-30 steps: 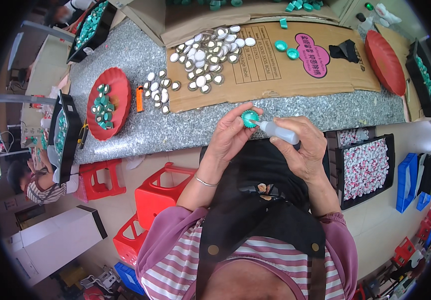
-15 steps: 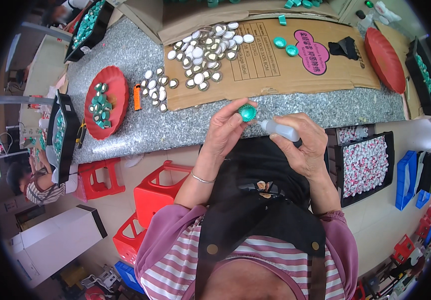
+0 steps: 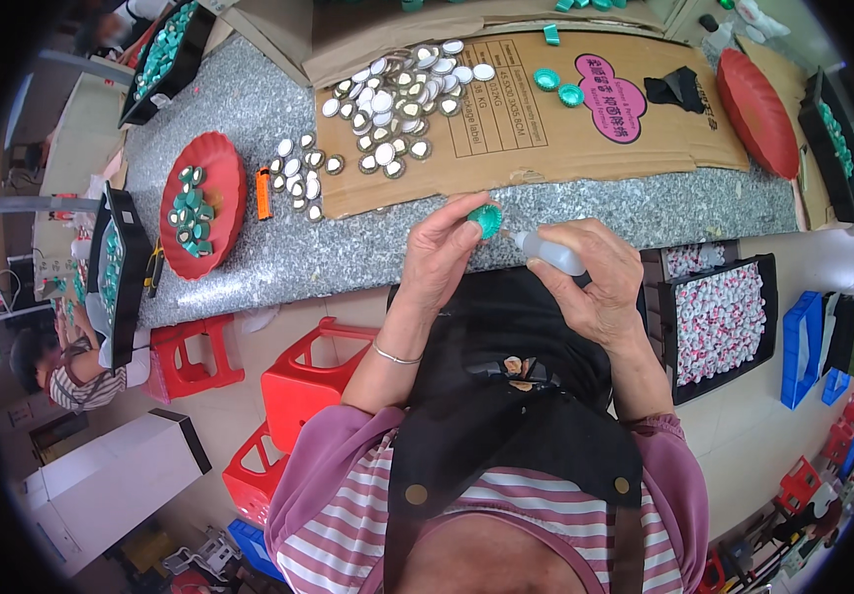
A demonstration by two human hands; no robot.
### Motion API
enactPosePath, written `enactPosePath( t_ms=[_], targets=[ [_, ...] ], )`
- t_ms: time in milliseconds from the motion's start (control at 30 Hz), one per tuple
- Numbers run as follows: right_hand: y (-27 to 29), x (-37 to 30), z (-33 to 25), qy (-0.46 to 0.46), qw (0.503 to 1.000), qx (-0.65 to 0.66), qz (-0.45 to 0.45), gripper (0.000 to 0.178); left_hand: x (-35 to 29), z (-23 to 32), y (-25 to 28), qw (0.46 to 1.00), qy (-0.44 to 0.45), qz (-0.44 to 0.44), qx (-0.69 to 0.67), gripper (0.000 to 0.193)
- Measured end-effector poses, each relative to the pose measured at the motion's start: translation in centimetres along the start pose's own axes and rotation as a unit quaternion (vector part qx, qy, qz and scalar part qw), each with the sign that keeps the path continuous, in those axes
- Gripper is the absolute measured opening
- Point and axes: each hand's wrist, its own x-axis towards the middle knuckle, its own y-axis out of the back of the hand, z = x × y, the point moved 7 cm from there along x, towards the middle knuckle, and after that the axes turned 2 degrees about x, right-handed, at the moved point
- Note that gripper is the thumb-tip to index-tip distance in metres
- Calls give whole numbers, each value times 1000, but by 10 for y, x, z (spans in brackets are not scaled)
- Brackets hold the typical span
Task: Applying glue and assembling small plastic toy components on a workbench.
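Note:
In front of the worktop's near edge, my left hand (image 3: 440, 255) pinches a shiny green fluted cup (image 3: 487, 222) between thumb and fingers, its hollow side showing. My right hand (image 3: 597, 280) is wrapped round a translucent squeeze bottle (image 3: 557, 256), tilted so its thin nozzle points at the cup. Whether the tip touches the cup is hard to tell. Two similar green cups (image 3: 557, 87) rest on a flat cardboard sheet (image 3: 437, 185) beyond my hands. On the sheet's left side lies a heap of white-and-silver round discs (image 3: 384, 104), some spilling onto the granite worktop (image 3: 338, 252).
A red scalloped dish (image 3: 233, 213) with green pieces stands left, beside an orange lighter-like object (image 3: 263, 193). Another red dish (image 3: 758, 114) is at right. Black trays (image 3: 130, 287) of green pieces flank the worktop. Red stools (image 3: 293, 396) stand below; a person (image 3: 75, 371) sits far left.
The bottle's nozzle still points at the green cup, both hands holding on. The whole view has shifted slightly, so everything sits a little further left and up.

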Motion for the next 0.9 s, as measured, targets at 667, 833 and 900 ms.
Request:
enactPosePath(
  t_ms=[667, 833, 900],
  targets=[
    [-2, -3, 7, 4, 1000, -15, 9, 24, -3, -5, 1, 995, 63, 66, 30, 22],
    [-3, -3, 6, -3, 1000, -9, 11, 24, -4, -4, 1, 994, 78, 64, 32, 21],
    [-3, -4, 7, -2, 1000, -7, 12, 24, -4, -6, 2, 994, 83, 64, 34, 21]
  ],
)
